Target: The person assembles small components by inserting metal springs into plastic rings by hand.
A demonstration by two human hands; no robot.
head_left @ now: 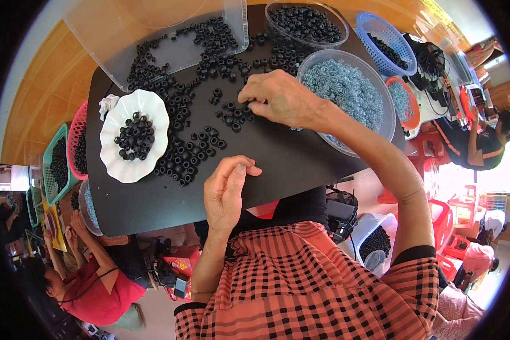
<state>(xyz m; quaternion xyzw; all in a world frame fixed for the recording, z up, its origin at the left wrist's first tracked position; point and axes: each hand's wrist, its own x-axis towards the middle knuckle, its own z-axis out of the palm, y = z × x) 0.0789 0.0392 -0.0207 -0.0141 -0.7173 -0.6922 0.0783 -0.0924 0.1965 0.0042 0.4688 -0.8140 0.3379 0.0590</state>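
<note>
A black board [277, 164] lies in front of me, strewn with many small black rings [181, 153]. My right hand [280, 97] reaches across it, fingertips bent down and pinched on a cluster of loose black rings [236, 113]. My left hand [226, 190] rests at the board's near edge, thumb and fingers closed together; nothing shows in it. A white scalloped plate [110, 161] at the left holds a small heap of black rings [135, 136]. Just right of my right hand stands a clear bowl [388, 122] full of pale blue rings [345, 88].
At the back are a clear bowl of black rings [306, 22], a blue basket [379, 34] and a clear plastic tray [113, 34]. Green [56, 164] and pink [78, 141] baskets sit at the left. Other people sit at lower left [96, 283] and right [481, 141].
</note>
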